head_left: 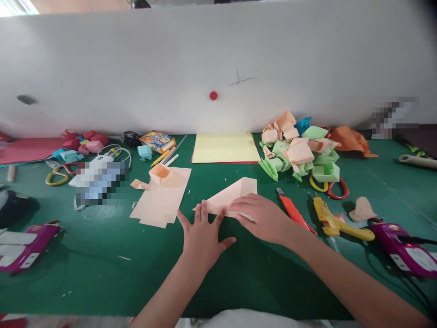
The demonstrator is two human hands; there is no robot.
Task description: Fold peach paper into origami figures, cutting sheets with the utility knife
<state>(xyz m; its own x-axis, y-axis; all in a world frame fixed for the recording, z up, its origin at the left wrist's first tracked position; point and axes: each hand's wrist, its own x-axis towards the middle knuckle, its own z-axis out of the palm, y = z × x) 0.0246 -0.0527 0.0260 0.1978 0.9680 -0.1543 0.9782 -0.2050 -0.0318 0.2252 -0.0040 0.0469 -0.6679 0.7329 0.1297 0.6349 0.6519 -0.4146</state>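
Pressing a fold into a peach paper sheet (235, 189) on the green desk (256, 282).
The sheet lies partly folded in front of the person, right of a stack of peach sheets (159, 205); the left hand (204, 239) has its fingers spread, tips at the sheet's near left edge, while the right hand (266, 221) lays its fingers close together across the near side, though I cannot tell whether they pinch it; the step looks like setting a crease, and the next move seems to call for steady pressure along that edge with the sheet kept from slipping; the printed box (157, 142) carries colourful artwork, but its lettering is too small to read, and no brand is legible.
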